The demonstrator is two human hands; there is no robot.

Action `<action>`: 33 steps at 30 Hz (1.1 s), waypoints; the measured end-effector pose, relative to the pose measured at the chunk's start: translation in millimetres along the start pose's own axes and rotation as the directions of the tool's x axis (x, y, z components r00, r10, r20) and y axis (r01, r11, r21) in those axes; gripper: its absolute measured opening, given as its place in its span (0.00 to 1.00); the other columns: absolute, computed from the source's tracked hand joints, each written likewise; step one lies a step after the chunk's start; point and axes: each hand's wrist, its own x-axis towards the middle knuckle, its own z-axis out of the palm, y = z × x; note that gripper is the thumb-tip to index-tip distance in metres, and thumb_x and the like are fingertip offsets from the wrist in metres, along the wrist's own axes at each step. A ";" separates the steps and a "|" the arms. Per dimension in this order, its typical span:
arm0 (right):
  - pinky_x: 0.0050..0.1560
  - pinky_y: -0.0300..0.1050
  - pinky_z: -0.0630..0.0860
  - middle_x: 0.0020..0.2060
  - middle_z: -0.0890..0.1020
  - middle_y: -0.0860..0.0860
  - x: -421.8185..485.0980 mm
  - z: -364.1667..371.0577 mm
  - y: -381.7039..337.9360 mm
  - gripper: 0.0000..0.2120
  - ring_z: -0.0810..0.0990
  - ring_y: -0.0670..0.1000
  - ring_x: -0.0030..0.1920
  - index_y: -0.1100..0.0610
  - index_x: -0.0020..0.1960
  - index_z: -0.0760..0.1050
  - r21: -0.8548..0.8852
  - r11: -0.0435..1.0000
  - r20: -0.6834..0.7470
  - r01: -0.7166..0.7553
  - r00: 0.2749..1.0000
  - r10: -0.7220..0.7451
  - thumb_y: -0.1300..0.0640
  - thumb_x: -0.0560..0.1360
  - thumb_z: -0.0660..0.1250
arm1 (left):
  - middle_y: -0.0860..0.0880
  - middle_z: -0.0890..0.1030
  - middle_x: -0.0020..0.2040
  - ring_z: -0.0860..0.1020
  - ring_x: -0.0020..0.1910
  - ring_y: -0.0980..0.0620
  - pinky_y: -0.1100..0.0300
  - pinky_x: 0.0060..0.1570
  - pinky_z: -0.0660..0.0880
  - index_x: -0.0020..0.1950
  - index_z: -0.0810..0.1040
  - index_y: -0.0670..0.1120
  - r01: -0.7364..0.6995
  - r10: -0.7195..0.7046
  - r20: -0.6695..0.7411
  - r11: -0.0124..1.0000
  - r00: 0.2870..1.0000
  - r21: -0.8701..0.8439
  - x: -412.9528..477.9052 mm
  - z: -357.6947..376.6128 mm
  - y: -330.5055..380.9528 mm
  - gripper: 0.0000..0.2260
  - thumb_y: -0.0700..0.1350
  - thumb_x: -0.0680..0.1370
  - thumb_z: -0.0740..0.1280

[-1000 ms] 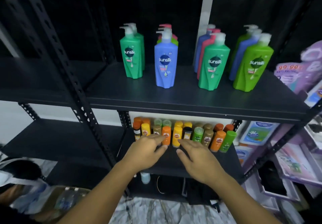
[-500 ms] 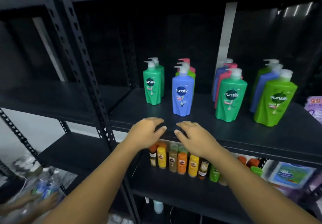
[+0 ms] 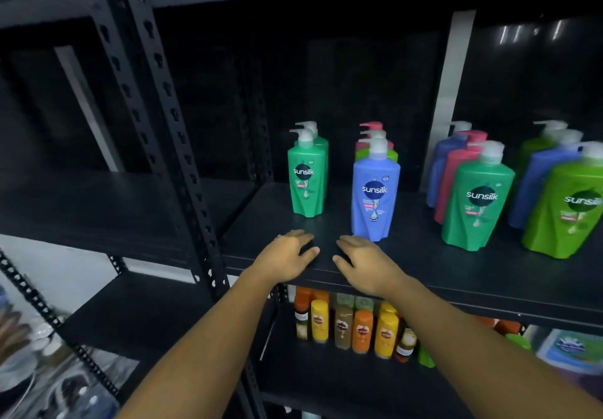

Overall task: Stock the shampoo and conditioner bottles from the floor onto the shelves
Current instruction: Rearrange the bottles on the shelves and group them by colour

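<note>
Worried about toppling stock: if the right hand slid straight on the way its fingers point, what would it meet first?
The right hand would likely meet the leftmost front green bottle, narrowly passing the left hand; depth unclear.

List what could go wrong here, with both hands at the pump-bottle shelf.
1. The right hand sits just in front of the blue bottle; pushing forward could topple it.
2. The left hand is near the green bottle, so the same risk applies.
3. Both hands are empty, so nothing is being stocked yet.
</note>
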 end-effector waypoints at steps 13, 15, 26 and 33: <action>0.80 0.47 0.54 0.79 0.63 0.49 -2.6 17.5 1.6 0.28 0.58 0.50 0.80 0.54 0.80 0.60 -0.143 0.990 -0.108 0.004 0.994 -0.020 0.43 0.85 0.46 | 0.54 0.57 0.83 0.50 0.83 0.55 0.54 0.81 0.45 0.83 0.58 0.53 -0.071 0.092 -0.101 0.978 0.991 0.197 6.9 26.4 -15.2 0.26 0.60 0.86 0.47; 0.79 0.47 0.55 0.79 0.65 0.49 -4.5 15.9 0.2 0.27 0.59 0.50 0.79 0.53 0.80 0.62 -0.129 0.992 -0.122 -0.009 0.992 -0.007 0.42 0.85 0.47 | 0.57 0.59 0.82 0.51 0.82 0.57 0.55 0.81 0.46 0.83 0.60 0.54 -0.082 0.104 -0.119 0.980 0.987 0.181 5.8 26.0 -16.4 0.25 0.60 0.86 0.48; 0.65 0.51 0.69 0.66 0.80 0.45 -44.4 -8.3 37.2 0.19 0.75 0.52 0.67 0.50 0.68 0.77 -0.059 0.969 -0.295 -0.239 0.932 0.212 0.44 0.81 0.60 | 0.64 0.61 0.80 0.53 0.81 0.62 0.54 0.81 0.46 0.80 0.63 0.61 -0.099 0.113 -0.111 0.987 0.987 0.124 0.5 22.7 -15.9 0.24 0.64 0.84 0.51; 0.60 0.56 0.73 0.62 0.79 0.54 -67.8 -22.4 77.3 0.17 0.74 0.60 0.63 0.54 0.65 0.77 0.227 0.879 -0.510 -0.420 0.717 0.474 0.48 0.79 0.66 | 0.61 0.55 0.83 0.50 0.82 0.57 0.49 0.81 0.45 0.83 0.57 0.60 -0.030 0.038 -0.039 0.984 0.999 0.177 6.4 20.5 -0.8 0.27 0.65 0.84 0.47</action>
